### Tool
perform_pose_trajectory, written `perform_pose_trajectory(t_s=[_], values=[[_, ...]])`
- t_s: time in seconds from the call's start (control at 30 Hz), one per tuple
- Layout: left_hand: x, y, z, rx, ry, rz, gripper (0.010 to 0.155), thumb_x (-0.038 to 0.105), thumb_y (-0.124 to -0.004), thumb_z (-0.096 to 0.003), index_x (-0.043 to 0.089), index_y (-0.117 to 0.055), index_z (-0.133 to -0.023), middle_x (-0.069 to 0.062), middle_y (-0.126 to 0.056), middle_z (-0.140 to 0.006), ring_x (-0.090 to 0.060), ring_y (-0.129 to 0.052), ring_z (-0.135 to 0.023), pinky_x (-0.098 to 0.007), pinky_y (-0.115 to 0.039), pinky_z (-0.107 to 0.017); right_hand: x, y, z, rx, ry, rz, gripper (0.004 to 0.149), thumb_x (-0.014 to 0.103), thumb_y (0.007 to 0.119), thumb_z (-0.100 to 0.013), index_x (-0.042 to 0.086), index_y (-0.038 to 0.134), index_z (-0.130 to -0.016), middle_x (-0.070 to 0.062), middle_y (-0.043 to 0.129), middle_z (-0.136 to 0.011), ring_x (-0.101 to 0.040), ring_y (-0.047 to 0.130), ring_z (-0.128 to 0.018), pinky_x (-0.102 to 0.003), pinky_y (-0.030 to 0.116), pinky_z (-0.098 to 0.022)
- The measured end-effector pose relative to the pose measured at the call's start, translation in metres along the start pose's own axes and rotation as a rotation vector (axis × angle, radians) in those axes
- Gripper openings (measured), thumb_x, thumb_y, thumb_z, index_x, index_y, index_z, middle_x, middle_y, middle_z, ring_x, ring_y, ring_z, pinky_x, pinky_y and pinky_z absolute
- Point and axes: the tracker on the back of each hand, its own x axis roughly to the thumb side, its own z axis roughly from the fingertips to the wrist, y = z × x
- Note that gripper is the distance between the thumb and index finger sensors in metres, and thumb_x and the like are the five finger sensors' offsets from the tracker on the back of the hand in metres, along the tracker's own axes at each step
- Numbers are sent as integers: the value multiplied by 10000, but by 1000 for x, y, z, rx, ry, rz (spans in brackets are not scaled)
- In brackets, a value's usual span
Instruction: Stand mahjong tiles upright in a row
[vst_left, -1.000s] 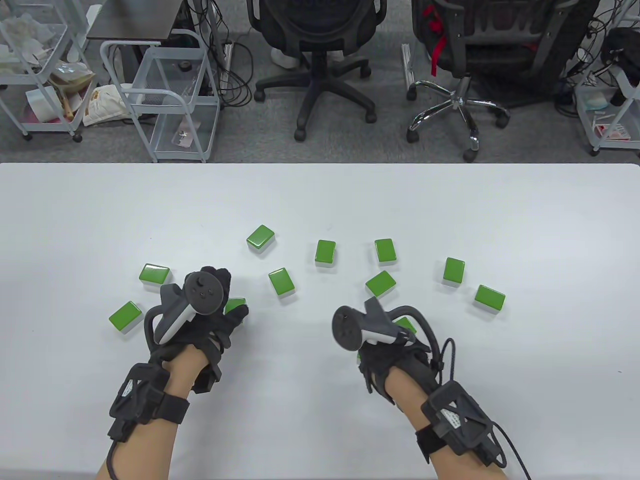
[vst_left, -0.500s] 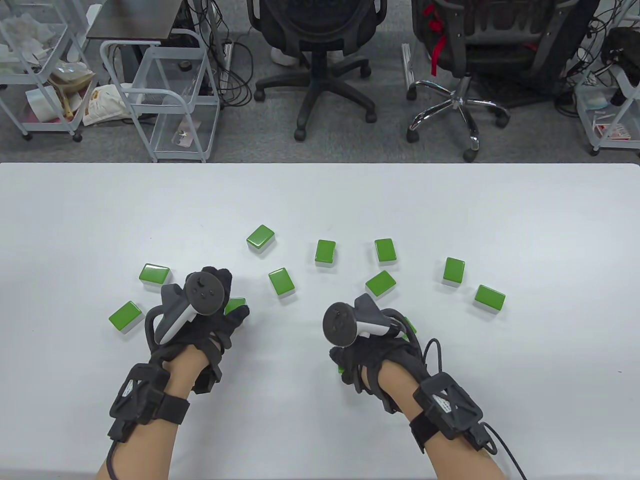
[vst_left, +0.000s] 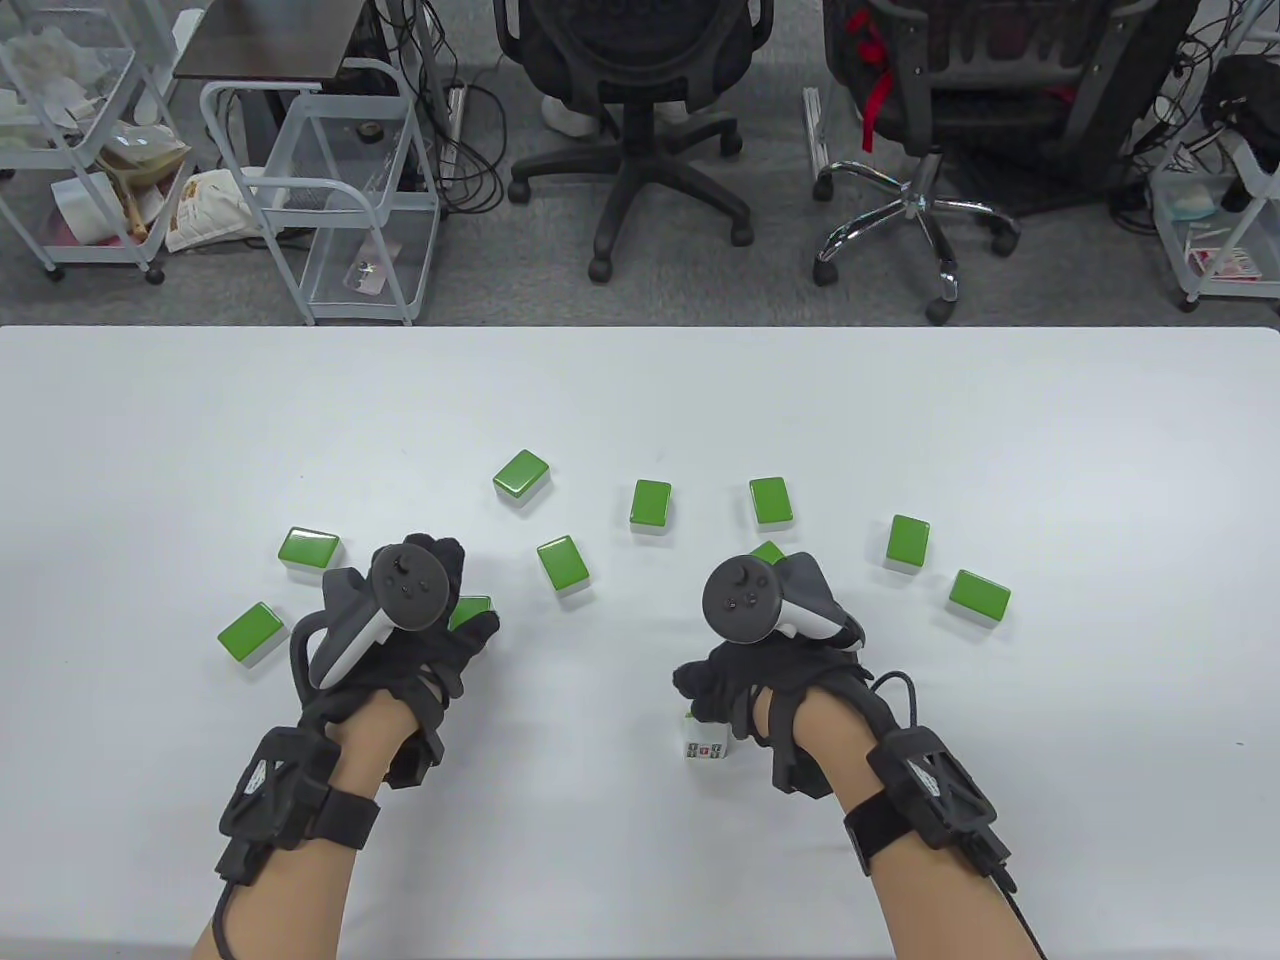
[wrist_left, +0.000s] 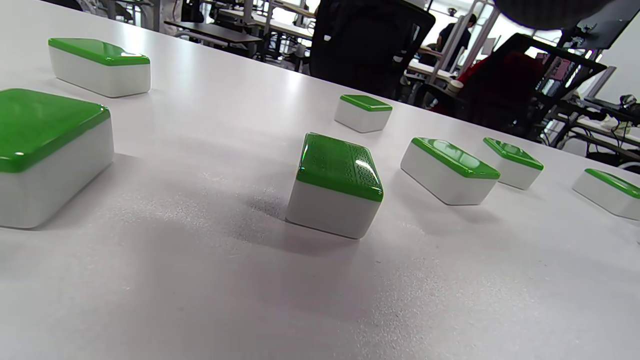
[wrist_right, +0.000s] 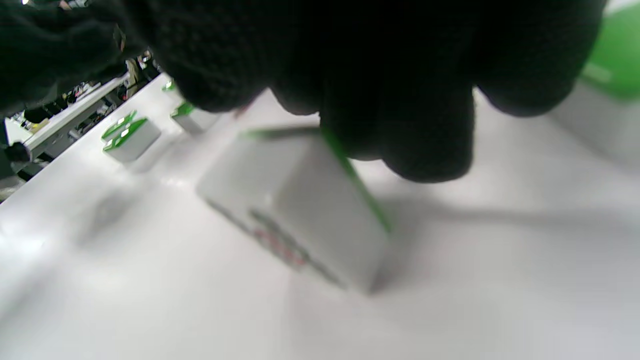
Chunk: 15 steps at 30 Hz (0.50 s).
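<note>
Several green-backed mahjong tiles lie face down on the white table (vst_left: 640, 400). My right hand (vst_left: 715, 695) grips one tile (vst_left: 706, 745) near the table's front middle; the tile stands on the table with its printed face toward me, and in the right wrist view the tile (wrist_right: 300, 220) sits under my gloved fingertips (wrist_right: 425, 150). My left hand (vst_left: 455, 625) rests over a flat tile (vst_left: 470, 608); its fingers are hidden under the tracker. The left wrist view shows a near tile (wrist_left: 337, 185) lying flat, with no fingers in it.
Flat tiles lie in an arc: at the left (vst_left: 252, 632) (vst_left: 309, 550), in the middle (vst_left: 522, 475) (vst_left: 566, 565) (vst_left: 651, 503) (vst_left: 771, 500), at the right (vst_left: 908, 542) (vst_left: 979, 595). Office chairs (vst_left: 640, 120) and wire carts (vst_left: 330, 190) stand beyond the table's far edge.
My right hand has drawn a tile toward the front edge and turned it up, so its printed face now shows. The left hand has stayed still.
</note>
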Motion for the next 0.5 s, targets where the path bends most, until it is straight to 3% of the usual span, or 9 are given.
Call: perform_pose_trajectory(t_s=[0.1,0.17,0.27,0.5], values=[[0,1,0,5,0,2,849,687,-627,-281,375,-276,-988,52,-256,-1134,-326,-307,-1103,-578,-433,-773,-4,-16,14,-210,124,126,526,393,886,-296,131,896,-752,-140,1048,-696,-333,1088,-442,-527,863,-357],[0,0,0,4,1,0,849,687,-626,-280,375,-275,-987,53,-256,-1134,-326,-306,-1103,-579,-432,-773,-7,-18,20,-308,230,265,597,448,906,-276,110,880,-767,-164,1038,-702,-356,1082,-438,-537,866,-342],[0,0,0,4,1,0,849,687,-626,-280,375,-276,-987,52,-255,-1134,-327,-304,-1103,-579,-432,-773,-16,-10,19,-270,383,508,753,562,844,-277,73,772,-845,-204,950,-795,-395,1039,-526,-535,865,-358],[-1,0,0,7,0,5,849,688,-626,-280,375,-276,-987,53,-254,-1134,-327,-304,-1103,-580,-433,-772,-28,17,-1,-172,448,576,872,609,829,-262,16,667,-882,-269,869,-832,-417,1026,-547,-537,877,-347]])
